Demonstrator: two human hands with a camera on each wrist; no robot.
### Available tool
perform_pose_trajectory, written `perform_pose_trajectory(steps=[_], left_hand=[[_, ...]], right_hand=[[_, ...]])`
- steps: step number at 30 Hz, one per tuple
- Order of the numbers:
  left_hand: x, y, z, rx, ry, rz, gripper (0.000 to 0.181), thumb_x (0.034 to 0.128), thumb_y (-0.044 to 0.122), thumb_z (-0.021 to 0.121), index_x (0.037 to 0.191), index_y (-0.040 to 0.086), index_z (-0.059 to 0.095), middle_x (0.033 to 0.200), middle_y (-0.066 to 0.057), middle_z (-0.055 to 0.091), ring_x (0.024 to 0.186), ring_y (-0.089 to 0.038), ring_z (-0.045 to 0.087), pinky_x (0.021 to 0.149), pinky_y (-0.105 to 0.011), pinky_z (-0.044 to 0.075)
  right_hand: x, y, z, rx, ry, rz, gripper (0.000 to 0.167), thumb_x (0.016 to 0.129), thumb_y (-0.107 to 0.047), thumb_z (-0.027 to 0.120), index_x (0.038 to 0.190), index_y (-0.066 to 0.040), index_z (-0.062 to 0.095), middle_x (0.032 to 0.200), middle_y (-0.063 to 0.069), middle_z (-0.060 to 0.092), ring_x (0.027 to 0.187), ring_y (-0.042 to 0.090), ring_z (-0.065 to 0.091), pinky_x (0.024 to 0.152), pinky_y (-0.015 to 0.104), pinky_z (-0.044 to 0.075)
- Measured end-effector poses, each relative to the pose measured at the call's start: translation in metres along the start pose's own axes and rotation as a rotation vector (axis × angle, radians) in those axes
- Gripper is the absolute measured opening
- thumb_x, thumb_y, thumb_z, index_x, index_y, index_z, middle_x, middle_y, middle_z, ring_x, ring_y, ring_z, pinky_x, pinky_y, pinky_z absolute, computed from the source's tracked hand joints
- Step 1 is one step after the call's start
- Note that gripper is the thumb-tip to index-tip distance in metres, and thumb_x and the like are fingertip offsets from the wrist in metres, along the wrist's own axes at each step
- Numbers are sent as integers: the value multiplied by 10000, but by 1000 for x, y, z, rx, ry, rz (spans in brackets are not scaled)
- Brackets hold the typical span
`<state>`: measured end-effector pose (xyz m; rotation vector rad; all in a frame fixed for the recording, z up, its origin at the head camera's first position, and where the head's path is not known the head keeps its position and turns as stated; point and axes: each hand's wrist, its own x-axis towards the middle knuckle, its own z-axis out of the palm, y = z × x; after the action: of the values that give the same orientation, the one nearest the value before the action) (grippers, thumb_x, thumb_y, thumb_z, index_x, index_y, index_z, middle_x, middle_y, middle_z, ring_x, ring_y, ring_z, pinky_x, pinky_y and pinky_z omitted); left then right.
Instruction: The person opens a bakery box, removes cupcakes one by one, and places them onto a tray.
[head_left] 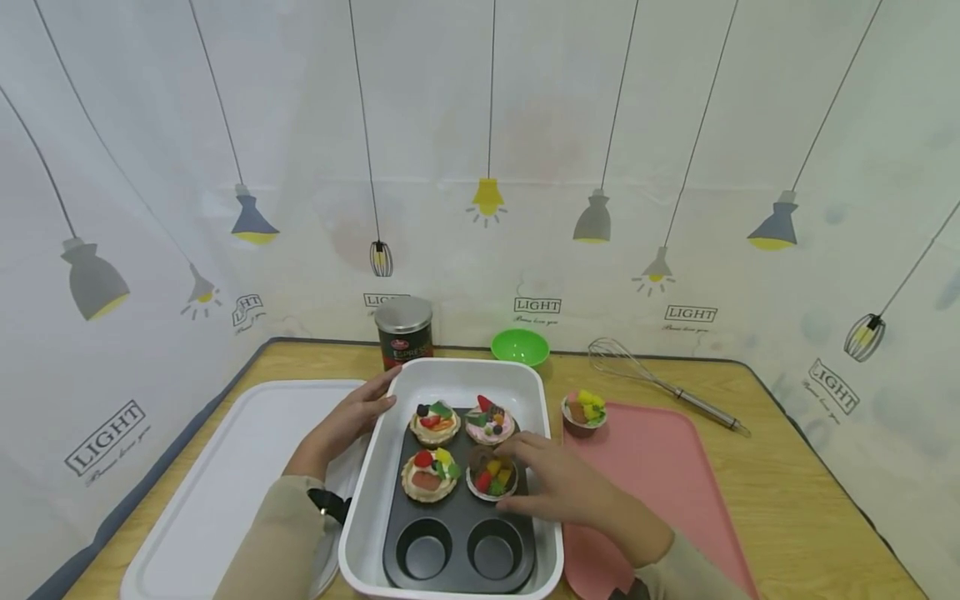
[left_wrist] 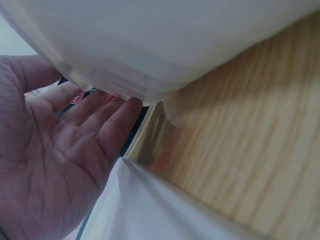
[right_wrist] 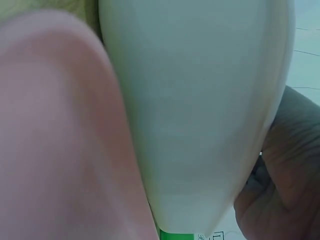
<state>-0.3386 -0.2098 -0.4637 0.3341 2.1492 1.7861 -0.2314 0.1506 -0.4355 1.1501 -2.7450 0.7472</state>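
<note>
A white deep tray (head_left: 551,500) holds a dark muffin pan (head_left: 459,533). My left hand (head_left: 348,417) rests against the tray's upper left rim, its loosely extended fingers touching the outer wall; the left wrist view shows its bare palm (left_wrist: 60,160). My right hand (head_left: 570,487) reaches over the right rim, with fingers and thumb around a toy fruit cupcake (head_left: 492,482) in the middle right cup. Three other toy tarts sit in the pan: a berry tart (head_left: 434,422), a pink-cream tart (head_left: 489,422) and a strawberry tart (head_left: 430,477). Both front cups are bare.
Another toy cupcake (head_left: 584,411) stands at the back left corner of a pink tray (head_left: 660,467). A flat white tray (head_left: 232,483) lies left. Behind are an espresso tin (head_left: 405,333), a green bowl (head_left: 520,347) and a whisk (head_left: 667,383). A printed curtain (head_left: 450,125) surrounds the table.
</note>
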Motion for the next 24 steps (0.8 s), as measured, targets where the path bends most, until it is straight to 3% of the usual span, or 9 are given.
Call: perform_pose_trajectory(steps=[8, 14, 24], left_hand=[[1, -1, -2, -3, -6, 2, 621, 1060, 279, 489, 1618, 277, 215, 1686, -75, 103, 1505, -383, 200, 1158, -646, 203], [3, -3, -4, 7, -8, 5, 620, 1060, 282, 489, 1618, 269, 218, 1685, -77, 106, 1507, -389, 187, 1156, -656, 194], [2, -3, -2, 6, -7, -1, 622, 1060, 284, 491, 1618, 277, 216, 1686, -78, 103, 1510, -389, 179, 1153, -659, 201]], right_hand=[[4, -3, 3, -61, -18, 29, 605, 813, -412, 836, 1306, -166, 587, 1214, -32, 624, 1142, 152, 588, 978, 399, 510], [9, -8, 2, -102, -62, 85, 659, 813, -502, 809, 1315, -176, 534, 1153, -29, 647, 1063, 147, 619, 897, 383, 537], [16, -8, 6, -130, -97, 99, 761, 825, -522, 790, 1445, -171, 522, 1245, -17, 652, 1132, 149, 604, 942, 393, 520]])
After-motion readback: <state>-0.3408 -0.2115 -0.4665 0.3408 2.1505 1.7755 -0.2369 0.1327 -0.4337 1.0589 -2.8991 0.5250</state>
